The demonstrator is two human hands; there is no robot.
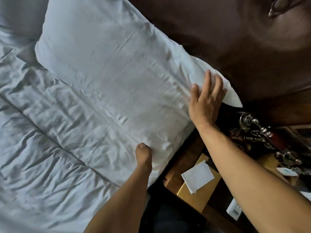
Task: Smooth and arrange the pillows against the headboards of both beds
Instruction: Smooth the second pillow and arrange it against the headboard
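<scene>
right hand (206, 101) flat on pillow (107, 78) | left hand (143, 152) pinching its edge | risk: hard tug drags pillow off headboard (235, 39)

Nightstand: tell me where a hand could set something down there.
Little room. The nightstand carries white paper and an ornate metal lamp base; the right arm crosses it. Barest patch: golden top between paper and front edge.

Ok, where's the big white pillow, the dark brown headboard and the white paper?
Big white pillow (104, 64), head view, middle of its smooth top.
Dark brown padded headboard (235, 39), head view, on its shiny padding.
White folded paper (197, 176), head view, centre of the sheet on the wooden bedside table (183, 158).
</scene>
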